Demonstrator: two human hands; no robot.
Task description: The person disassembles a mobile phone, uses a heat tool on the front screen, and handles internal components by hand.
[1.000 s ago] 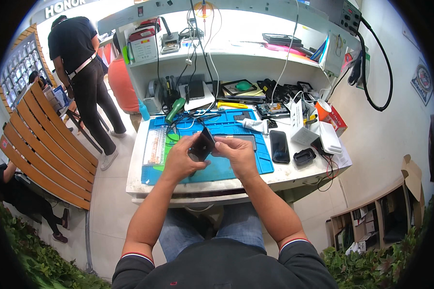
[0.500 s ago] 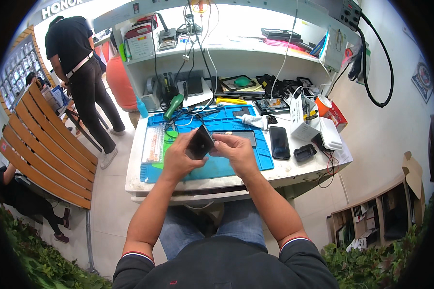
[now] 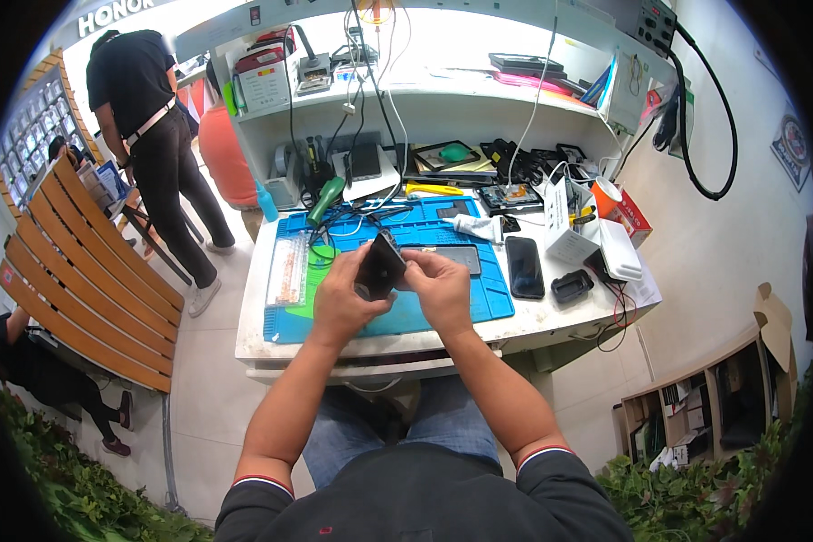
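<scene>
My left hand [image 3: 343,294] holds a dark, glossy phone-like piece [image 3: 379,269] tilted up above the blue repair mat [image 3: 479,294]. My right hand [image 3: 435,285] pinches the right edge of the same piece with thumb and fingers. Just behind my hands lies a grey, open phone frame [image 3: 452,259] on the mat. Left of them are a green sheet [image 3: 307,303] and a clear compartment case [image 3: 285,271]. A black phone [image 3: 524,266] rests right of the mat, near a white tube [image 3: 474,228].
The cluttered bench has a shelf [image 3: 438,108], green tool [image 3: 325,200], cables, white box [image 3: 569,221] and black holder [image 3: 571,287]. An orange slatted bench [image 3: 99,271] stands left, near a standing person [image 3: 144,135] and others. A low cubby shelf [image 3: 696,406] is at lower right.
My right hand and forearm have shifted slightly left. The dark piece has changed angle a little, still held between both hands.
</scene>
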